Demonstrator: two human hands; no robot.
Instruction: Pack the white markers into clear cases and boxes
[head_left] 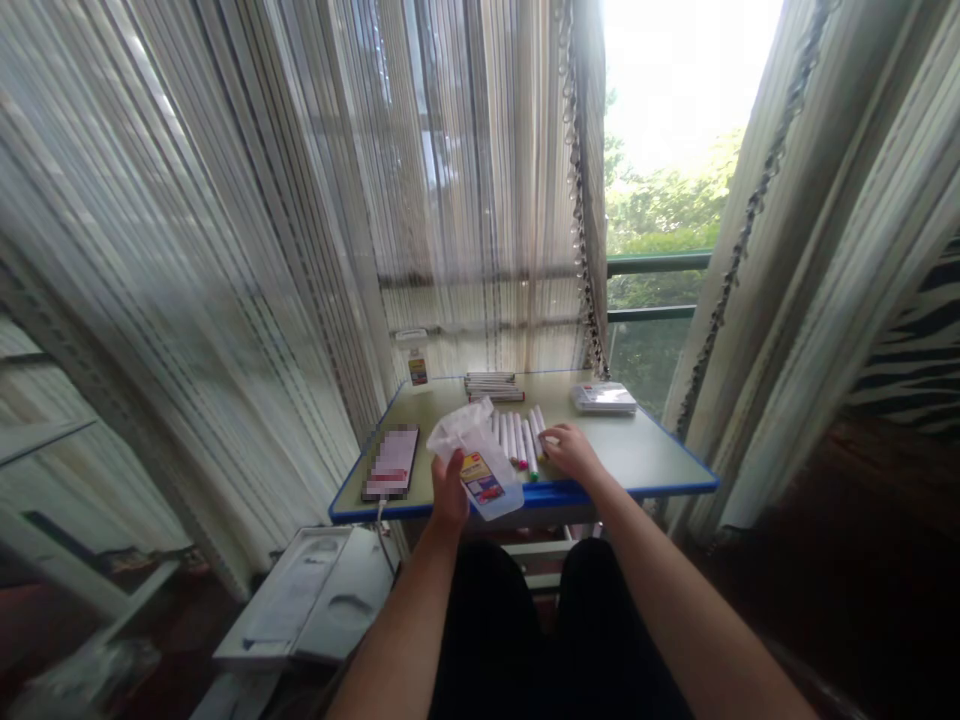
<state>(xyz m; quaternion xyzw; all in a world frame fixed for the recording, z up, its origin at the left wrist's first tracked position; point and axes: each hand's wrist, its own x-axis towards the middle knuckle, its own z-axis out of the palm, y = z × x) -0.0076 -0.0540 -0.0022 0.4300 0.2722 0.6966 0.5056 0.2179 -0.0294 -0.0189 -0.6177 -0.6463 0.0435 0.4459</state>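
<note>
My left hand (451,490) is closed around a translucent plastic marker case (510,496) with a yellow, blue and red label. The case is tilted over the table's front edge, and its top end points away from me. Just to its right lies a row of white markers (514,440) with coloured ends, among them pink and green. My right hand (571,452) is at the right end of this row, its fingers closed on the rightmost marker (537,422). Part of the row is hidden behind the case.
A blue-edged table (645,455) carries a phone (394,462) with a cable at the left. Toward the back are another labelled case (417,362), a stack of markers (491,385) and a flat clear-wrapped pack (604,398). An opened white box (307,590) sits low at the left.
</note>
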